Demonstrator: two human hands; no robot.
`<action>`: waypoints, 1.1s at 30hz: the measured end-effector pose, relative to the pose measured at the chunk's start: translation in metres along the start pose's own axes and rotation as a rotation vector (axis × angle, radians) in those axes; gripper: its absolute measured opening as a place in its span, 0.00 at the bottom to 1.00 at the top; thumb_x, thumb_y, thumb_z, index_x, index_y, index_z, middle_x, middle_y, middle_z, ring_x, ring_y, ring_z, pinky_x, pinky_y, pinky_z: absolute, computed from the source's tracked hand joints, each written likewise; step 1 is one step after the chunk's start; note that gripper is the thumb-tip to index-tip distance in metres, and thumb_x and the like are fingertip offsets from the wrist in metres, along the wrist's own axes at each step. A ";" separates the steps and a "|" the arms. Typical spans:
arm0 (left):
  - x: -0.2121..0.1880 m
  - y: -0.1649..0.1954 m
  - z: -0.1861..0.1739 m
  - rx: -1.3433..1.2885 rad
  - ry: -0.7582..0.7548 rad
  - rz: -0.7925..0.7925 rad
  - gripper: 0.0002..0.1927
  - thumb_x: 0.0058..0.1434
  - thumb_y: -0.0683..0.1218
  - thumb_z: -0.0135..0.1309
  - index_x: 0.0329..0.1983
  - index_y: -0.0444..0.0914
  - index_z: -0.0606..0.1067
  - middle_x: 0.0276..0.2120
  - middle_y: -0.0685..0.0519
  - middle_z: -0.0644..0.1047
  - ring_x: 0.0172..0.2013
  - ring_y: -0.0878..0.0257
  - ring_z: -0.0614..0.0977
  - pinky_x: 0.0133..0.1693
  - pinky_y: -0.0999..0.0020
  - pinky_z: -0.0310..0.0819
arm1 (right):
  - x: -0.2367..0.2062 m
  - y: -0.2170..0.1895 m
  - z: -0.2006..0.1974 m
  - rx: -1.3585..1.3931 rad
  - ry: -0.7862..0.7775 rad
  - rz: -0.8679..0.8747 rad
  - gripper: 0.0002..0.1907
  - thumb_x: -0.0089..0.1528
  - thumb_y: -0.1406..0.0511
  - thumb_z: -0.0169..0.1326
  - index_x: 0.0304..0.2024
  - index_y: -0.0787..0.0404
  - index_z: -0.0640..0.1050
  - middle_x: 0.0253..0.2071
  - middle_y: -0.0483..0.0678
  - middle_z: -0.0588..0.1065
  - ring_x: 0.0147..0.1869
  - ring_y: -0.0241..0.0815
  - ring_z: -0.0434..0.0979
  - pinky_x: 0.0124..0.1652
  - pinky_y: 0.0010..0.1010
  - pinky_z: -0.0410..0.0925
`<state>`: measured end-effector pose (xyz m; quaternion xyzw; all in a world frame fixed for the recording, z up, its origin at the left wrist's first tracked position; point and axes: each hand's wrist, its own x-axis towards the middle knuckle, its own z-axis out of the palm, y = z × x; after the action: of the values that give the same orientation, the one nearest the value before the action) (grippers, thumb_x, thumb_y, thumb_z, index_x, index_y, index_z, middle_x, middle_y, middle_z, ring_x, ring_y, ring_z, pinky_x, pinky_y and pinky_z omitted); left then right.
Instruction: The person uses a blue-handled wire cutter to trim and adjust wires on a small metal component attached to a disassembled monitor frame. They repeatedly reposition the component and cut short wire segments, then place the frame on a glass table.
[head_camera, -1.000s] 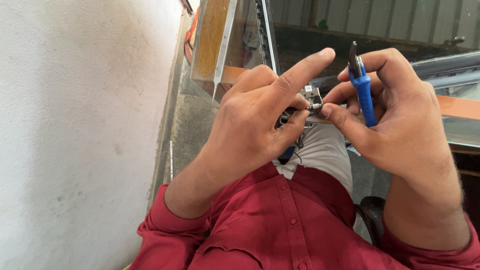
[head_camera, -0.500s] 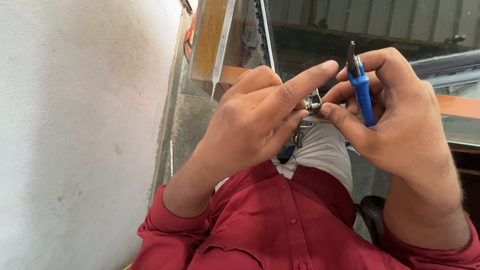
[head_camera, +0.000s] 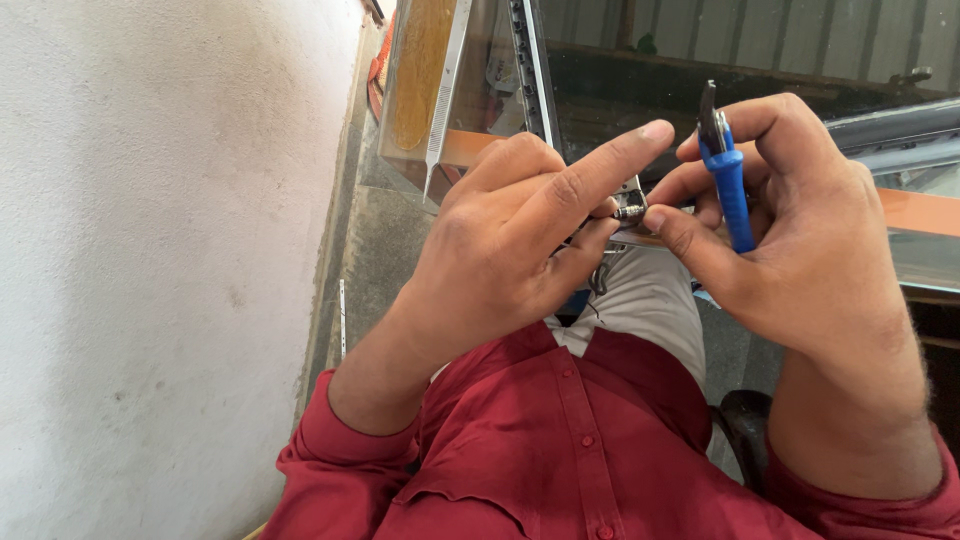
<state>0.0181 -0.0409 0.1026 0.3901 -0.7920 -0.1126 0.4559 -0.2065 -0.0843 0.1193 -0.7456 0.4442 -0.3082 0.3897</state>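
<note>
My left hand (head_camera: 510, 250) is curled around a small metal part (head_camera: 628, 210), with the index finger stretched out over it and the thumb pressing from below. My right hand (head_camera: 800, 230) pinches the same metal part with its thumb and holds blue-handled pliers (head_camera: 725, 170) upright between its fingers, tip pointing up. Most of the part is hidden by my fingers. Both hands are held close above my lap, over a red shirt (head_camera: 580, 450) and light grey trousers (head_camera: 650, 300).
A rough white wall (head_camera: 160, 260) fills the left side. Ahead stands a glass and metal frame (head_camera: 450, 90) with an orange edge. A dark glass panel and grey metal bars (head_camera: 890, 130) lie at the upper right. A dark rounded object (head_camera: 745, 420) sits by my right leg.
My left index finger has lowered slightly and shifted right over the metal part. The right hand and pliers have stayed nearly still.
</note>
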 end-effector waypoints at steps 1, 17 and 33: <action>0.000 0.000 0.000 -0.002 0.000 -0.001 0.28 0.70 0.37 0.60 0.70 0.41 0.65 0.30 0.59 0.74 0.38 0.66 0.74 0.46 0.72 0.73 | 0.000 0.000 0.000 -0.004 -0.001 -0.005 0.22 0.62 0.74 0.63 0.54 0.67 0.68 0.37 0.51 0.79 0.44 0.34 0.82 0.39 0.22 0.76; -0.002 0.002 0.003 0.102 0.056 0.048 0.24 0.69 0.37 0.65 0.66 0.40 0.72 0.29 0.60 0.75 0.36 0.65 0.73 0.41 0.71 0.70 | 0.000 0.002 0.001 0.002 -0.003 -0.016 0.22 0.62 0.75 0.63 0.54 0.68 0.68 0.38 0.52 0.79 0.46 0.36 0.83 0.42 0.24 0.77; -0.006 -0.002 0.006 0.171 0.052 0.091 0.27 0.67 0.35 0.64 0.68 0.41 0.72 0.27 0.61 0.73 0.37 0.65 0.71 0.43 0.71 0.66 | 0.001 0.004 0.002 -0.025 0.002 0.009 0.22 0.63 0.75 0.63 0.54 0.68 0.68 0.37 0.52 0.78 0.44 0.36 0.82 0.40 0.24 0.76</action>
<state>0.0163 -0.0390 0.0943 0.3940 -0.8036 -0.0139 0.4459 -0.2060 -0.0861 0.1155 -0.7483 0.4516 -0.3015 0.3811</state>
